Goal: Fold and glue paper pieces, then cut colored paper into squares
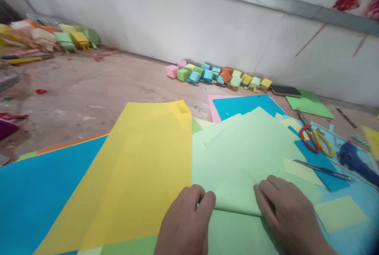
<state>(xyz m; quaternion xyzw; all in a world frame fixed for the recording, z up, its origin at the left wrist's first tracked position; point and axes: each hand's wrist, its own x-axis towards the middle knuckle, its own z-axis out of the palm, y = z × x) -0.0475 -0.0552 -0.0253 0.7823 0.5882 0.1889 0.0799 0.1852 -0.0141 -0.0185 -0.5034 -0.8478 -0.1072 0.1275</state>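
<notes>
A pale green sheet of paper [237, 160] lies in front of me, its near edge folded over in a soft bend. At the left end of that bend, my left hand [188, 217] is closed with its fingers pinching the paper. My right hand [286, 211] has curled fingers gripping the same bend further right. Beside my left hand is a large yellow sheet [142, 160], overlapping a blue sheet [53, 180]. More pale green paper [233, 231] shows under the fold.
Scissors [314, 138], a pen-like tool [325, 170] and a dark blue glue gun [355, 160] lie at right among paper scraps. Small paper boxes [209, 74] line the wall, near a black phone [286, 90]. More paper pieces [65, 41] are heaped far left.
</notes>
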